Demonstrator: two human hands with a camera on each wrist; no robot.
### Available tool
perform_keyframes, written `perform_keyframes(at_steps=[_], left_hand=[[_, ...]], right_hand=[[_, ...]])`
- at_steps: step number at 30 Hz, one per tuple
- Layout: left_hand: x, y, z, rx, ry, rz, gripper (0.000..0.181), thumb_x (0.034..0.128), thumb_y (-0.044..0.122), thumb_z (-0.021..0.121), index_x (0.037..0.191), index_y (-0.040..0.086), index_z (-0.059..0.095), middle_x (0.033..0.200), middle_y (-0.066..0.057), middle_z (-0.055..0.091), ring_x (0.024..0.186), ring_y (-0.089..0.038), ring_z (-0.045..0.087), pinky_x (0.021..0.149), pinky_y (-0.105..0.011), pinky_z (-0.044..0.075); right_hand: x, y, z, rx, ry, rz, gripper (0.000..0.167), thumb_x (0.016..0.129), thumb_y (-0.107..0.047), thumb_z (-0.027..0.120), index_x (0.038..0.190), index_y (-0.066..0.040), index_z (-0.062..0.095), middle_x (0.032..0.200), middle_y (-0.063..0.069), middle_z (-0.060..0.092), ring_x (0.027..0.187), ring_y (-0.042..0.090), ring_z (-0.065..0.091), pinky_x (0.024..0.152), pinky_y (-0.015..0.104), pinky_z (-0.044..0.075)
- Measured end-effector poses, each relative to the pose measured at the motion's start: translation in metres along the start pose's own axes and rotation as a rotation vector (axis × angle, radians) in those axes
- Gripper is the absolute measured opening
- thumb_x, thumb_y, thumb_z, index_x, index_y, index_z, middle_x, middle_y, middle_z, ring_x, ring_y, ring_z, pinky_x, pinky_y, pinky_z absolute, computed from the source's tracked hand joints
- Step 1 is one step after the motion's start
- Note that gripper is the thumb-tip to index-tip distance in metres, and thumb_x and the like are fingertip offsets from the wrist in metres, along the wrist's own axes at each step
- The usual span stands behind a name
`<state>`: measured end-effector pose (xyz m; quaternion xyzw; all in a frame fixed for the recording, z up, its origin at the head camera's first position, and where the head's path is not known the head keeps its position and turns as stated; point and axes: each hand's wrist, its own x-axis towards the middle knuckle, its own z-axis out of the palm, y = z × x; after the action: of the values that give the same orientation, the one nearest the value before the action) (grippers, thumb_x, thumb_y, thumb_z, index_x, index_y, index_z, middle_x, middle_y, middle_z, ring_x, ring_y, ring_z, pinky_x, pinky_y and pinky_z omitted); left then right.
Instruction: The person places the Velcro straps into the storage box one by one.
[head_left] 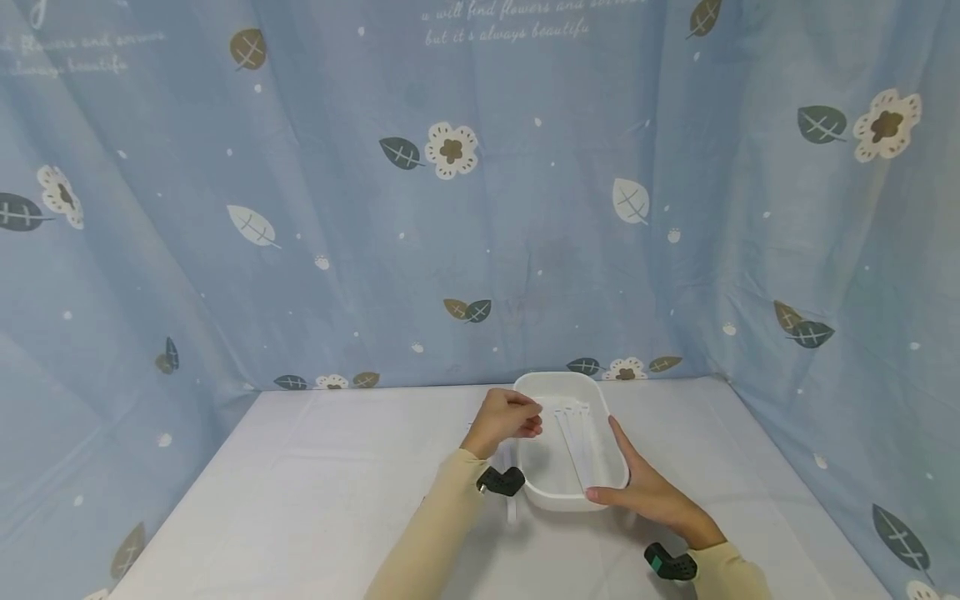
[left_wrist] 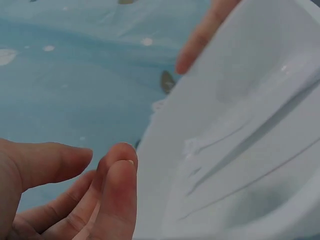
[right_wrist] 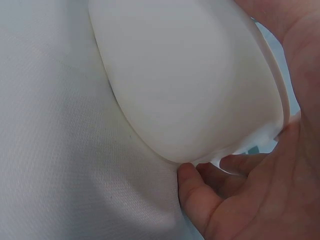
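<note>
A white rectangular plastic tub (head_left: 542, 479) with rounded corners stands on the table, and several long thin white strips (head_left: 587, 437) lie lengthwise in it. My right hand (head_left: 651, 490) grips the tub's near right side, thumb at the near rim; in the right wrist view its fingertips curl at the tub's lower edge. At the left rim hovers my left hand (head_left: 507, 419). Its fingers are loosely bent, and in the left wrist view a gap shows between thumb and fingertips with nothing held. Another white strip (head_left: 512, 508) lies left of the tub, partly hidden by my left wrist.
A white cloth covers the table (head_left: 337, 475). Blue curtains (head_left: 360, 217) printed with leaves and flowers hang behind it and along both sides. Each wrist wears a black device, the left one (head_left: 501, 482) close to the tub's near left corner.
</note>
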<state>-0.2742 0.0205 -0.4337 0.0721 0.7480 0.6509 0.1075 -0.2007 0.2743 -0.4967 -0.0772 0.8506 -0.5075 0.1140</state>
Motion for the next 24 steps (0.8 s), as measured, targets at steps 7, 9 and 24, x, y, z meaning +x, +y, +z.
perform_keyframes(at_steps=[7,9,24], left_hand=[[-0.008,0.001,-0.028,-0.040,0.006,0.046,0.024,0.0963,0.010,0.071,0.112,-0.007,0.069,0.084,-0.010,0.075,0.068,-0.010,0.072,0.070,-0.026,0.065],[-0.012,0.001,-0.036,-0.039,0.010,0.063,0.025,0.0967,0.011,0.071,0.113,-0.008,0.069,0.086,-0.012,0.075,0.069,-0.011,0.072,0.072,-0.027,0.065],[-0.045,-0.001,-0.085,-0.084,0.182,0.111,0.025,0.0964,0.013,0.072,0.115,-0.004,0.071,0.092,-0.015,0.076,0.074,-0.013,0.073,0.073,-0.027,0.065]], right_hand=[[0.000,0.001,-0.002,0.014,0.000,-0.008,0.129,0.086,-0.033,0.082,0.165,-0.019,-0.018,0.174,0.021,-0.010,0.156,0.053,0.017,0.119,0.076,0.026],[0.000,0.001,-0.002,0.011,-0.001,-0.008,0.129,0.086,-0.033,0.082,0.165,-0.019,-0.019,0.174,0.021,-0.010,0.156,0.053,0.017,0.119,0.077,0.026],[0.000,-0.001,-0.002,-0.008,-0.003,0.006,0.129,0.086,-0.037,0.082,0.164,-0.023,-0.019,0.174,0.019,-0.014,0.158,0.052,0.006,0.121,0.078,0.019]])
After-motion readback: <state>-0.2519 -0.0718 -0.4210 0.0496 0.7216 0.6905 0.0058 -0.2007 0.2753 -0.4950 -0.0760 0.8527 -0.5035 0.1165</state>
